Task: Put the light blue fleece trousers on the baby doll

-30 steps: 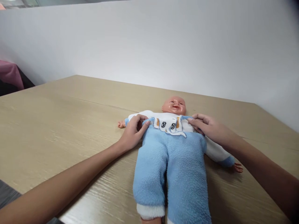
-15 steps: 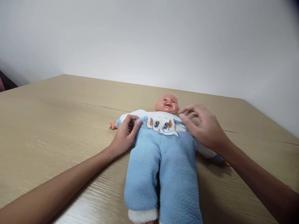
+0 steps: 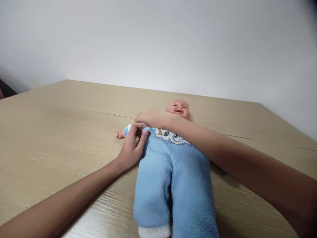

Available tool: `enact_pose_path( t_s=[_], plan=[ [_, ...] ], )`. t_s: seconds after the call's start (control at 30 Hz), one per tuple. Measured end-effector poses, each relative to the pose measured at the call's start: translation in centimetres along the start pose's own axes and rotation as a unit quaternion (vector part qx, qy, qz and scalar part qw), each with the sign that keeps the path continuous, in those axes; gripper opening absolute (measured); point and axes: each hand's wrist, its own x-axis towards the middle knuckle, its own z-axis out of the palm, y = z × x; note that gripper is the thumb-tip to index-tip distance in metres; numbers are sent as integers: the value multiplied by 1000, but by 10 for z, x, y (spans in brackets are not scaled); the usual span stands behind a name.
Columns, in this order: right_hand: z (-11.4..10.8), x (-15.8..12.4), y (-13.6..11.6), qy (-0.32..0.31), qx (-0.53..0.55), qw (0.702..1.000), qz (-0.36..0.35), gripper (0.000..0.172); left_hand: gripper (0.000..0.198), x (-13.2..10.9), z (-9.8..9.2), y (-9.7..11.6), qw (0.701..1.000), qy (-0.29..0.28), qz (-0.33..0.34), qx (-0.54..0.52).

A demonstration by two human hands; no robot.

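A baby doll lies on its back in blue fleece overalls over a white top. A white animal face patch marks the bib, partly covered by my right forearm. At the doll's side on the left of the view, my left hand is closed, thumb and fingers pinching the upper edge of the overalls by the strap. My right hand reaches across the doll's chest to the shoulder on that same side, just above my left hand. Its fingertips are hidden, so its grip cannot be made out.
The doll rests on a light wood-grain table with a seam running across it. Behind the table's far edge stands a plain pale wall. Something dark shows at the far left edge of the view.
My right hand has swung leftward from beside the doll's neck to its opposite shoulder, the forearm now crossing the chest. My left hand keeps its place at the overalls' edge.
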Motion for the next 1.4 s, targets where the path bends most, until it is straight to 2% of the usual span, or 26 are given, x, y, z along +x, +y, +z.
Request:
enact_pose_path(
  t_s=[0.1, 0.23, 0.3, 0.37, 0.43, 0.5, 0.6, 0.7, 0.8, 0.9, 0.97, 1.03, 1.1, 1.17, 1.27, 1.33, 1.4],
  plan=[
    [2, -4, 0, 34, -28, 999, 0, 15, 8, 1, -1, 2, 1000, -20, -14, 17],
    [4, -25, 11, 200, 25, 979, 16, 25, 9, 1, -1, 7, 999, -25, -28, 26],
    [6, -36, 18, 258, 101, 961, 13, 23, 7, 0, -2, 8, 998, -5, 6, 56],
    [5, -45, 25, 268, 183, 946, 8, 23, 5, -2, -3, 9, 990, 15, 75, 117],
    [4, -51, 30, 248, 261, 933, 16, 24, 11, -6, -4, 9, 973, 32, 144, 180],
    [2, -54, 33, 225, 315, 922, 35, 28, 17, -9, -5, 11, 962, 49, 179, 201],
    [1, -55, 34, 206, 334, 918, 57, 33, 17, -11, -4, 13, 969, 73, 183, 147],
    [5, -57, 29, 210, 307, 927, 49, 33, 15, -10, -1, 14, 982, 75, 173, 28],
    [12, -60, 23, 229, 257, 938, 50, 33, 8, -7, 3, 15, 986, 74, 126, -77],
    [16, -64, 19, 236, 236, 940, 62, 30, 7, -4, 6, 15, 986, 100, -9, -130],
    [15, -69, 14, 238, 252, 936, 66, 26, 13, -2, 7, 14, 974, 113, -113, -162],
    [13, -75, 6, 246, 264, 928, 87, 24, 16, 0, 8, 11, 955, 115, -181, -206],
    [10, -83, -3, 246, 264, 923, 132, 27, 20, 2, 8, 7, 937, 108, -221, -248],
    [11, -90, -10, 208, 243, 932, 172, 33, 27, 4, 7, 4, 922, 83, -251, -285],
    [17, -97, -14, 165, 224, 942, 188, 42, 41, 9, 7, -1, 898, 44, -282, -334],
    [22, -99, -12, 167, 273, 930, 180, 41, 48, 12, 7, -4, 890, 41, -295, -345],
    [27, -99, -6, 168, 374, 896, 172, 37, 51, 16, 7, -6, 888, 41, -307, -339]
  ],
)
